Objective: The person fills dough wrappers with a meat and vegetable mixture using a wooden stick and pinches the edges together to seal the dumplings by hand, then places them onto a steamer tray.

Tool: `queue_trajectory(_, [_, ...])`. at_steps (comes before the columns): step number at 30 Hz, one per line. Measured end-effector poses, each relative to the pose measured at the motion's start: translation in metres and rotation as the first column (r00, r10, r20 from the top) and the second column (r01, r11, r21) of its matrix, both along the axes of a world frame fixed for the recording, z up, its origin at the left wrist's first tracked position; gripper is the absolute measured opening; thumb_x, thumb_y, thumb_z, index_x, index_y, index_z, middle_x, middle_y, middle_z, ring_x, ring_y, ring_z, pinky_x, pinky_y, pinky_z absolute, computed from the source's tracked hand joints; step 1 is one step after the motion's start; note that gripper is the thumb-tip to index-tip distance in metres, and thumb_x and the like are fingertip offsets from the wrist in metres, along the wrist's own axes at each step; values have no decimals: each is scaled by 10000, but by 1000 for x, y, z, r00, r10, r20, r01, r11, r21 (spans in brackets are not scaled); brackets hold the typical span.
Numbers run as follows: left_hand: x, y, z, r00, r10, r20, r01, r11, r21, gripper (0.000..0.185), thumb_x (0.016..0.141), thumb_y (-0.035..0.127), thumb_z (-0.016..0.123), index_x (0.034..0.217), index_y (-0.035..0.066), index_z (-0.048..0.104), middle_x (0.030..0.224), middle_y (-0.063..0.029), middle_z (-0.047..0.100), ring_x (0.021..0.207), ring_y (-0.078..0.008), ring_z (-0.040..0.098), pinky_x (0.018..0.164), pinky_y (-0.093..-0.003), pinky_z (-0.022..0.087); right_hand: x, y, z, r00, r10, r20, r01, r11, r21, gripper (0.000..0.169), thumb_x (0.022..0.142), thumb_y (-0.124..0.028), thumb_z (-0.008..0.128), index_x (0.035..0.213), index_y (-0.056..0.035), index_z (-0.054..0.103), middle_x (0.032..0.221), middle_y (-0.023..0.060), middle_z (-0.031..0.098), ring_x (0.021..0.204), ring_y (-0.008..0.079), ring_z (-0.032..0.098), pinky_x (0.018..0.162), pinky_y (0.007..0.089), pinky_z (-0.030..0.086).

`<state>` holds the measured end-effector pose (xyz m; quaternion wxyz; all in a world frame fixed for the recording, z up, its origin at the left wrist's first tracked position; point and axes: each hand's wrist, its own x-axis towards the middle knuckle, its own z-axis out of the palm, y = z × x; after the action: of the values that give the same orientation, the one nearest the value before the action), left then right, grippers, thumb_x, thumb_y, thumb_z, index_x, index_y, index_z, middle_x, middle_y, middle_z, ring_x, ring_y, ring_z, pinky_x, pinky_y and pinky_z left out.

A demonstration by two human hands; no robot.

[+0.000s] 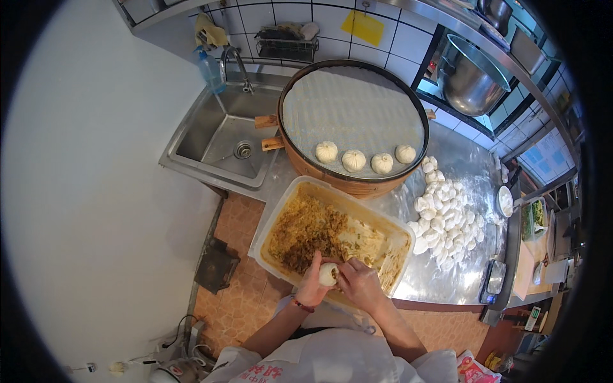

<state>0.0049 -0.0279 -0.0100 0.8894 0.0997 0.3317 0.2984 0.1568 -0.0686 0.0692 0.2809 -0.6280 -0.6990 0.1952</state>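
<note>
Cupped in my left hand (312,282) is a partly gathered bun (328,274), with brown filling showing at its opening. My right hand (360,282) pinches the dough edge on the bun's right side. Both hands are over the near side of a plastic tub (293,191), which holds minced filling (311,225) heaped to the left; its right part is mostly scraped. Beyond the tub stands a round wooden steamer (330,181) lined with a pale mesh mat (354,105). Several pleated buns (354,161) sit along the mat's near edge.
Right of the tub, many dough pieces (443,215) lie heaped on the floured steel counter (445,285). A white bowl (505,201) and a scale (493,281) are farther right. A steel sink (210,143) is at left, beside the steamer's wooden handles (272,143).
</note>
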Motion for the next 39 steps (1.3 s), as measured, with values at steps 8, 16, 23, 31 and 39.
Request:
queue_trajectory(8, [2, -4, -9, 995, 4, -95, 8, 993, 119, 567, 1033, 605, 373, 1093, 96, 615, 987, -46, 665, 886, -146, 656, 727, -346, 571, -3, -2, 5, 1000, -13, 11, 14, 999, -36, 112, 845, -104, 680, 857, -31, 597, 781, 145, 581, 709, 370, 609, 598, 467, 503])
queue_trajectory(16, [1, 0, 0, 967, 1, -255, 19, 997, 77, 608, 1017, 644, 364, 1023, 93, 622, 874, -23, 657, 797, -142, 657, 643, -323, 566, -4, -5, -2, 997, 78, 17, -77, 996, -45, 102, 842, -93, 676, 849, -34, 592, 778, 145, 587, 746, 366, 620, 623, 466, 508])
queue_trajectory(23, [-2, 4, 5, 956, -60, -288, 79, 995, 55, 614, 1021, 643, 350, 1020, 95, 628, 886, -27, 664, 799, -138, 662, 634, -319, 559, -9, 5, 14, 999, 12, -43, -11, 1000, 11, 92, 850, -85, 666, 848, -28, 593, 791, 150, 592, 752, 369, 618, 638, 463, 512])
queue_trajectory(31, [1, 3, 39, 956, 60, -288, 106, 844, 526, 606, 1060, 568, 298, 1207, 47, 570, 924, -30, 649, 715, -138, 633, 546, -291, 532, 0, -2, 6, 986, -25, -166, 13, 997, -72, 116, 831, -60, 697, 903, -15, 618, 820, 164, 603, 722, 377, 621, 634, 426, 512])
queue_trajectory(39, [-7, 4, 23, 928, -42, -371, 202, 893, 403, 710, 1032, 647, 248, 1100, 29, 592, 818, -33, 631, 656, -128, 599, 501, -272, 455, -2, -1, 3, 985, 5, -170, -11, 999, -35, 131, 821, -51, 718, 887, -7, 614, 820, 147, 618, 732, 349, 635, 635, 415, 511])
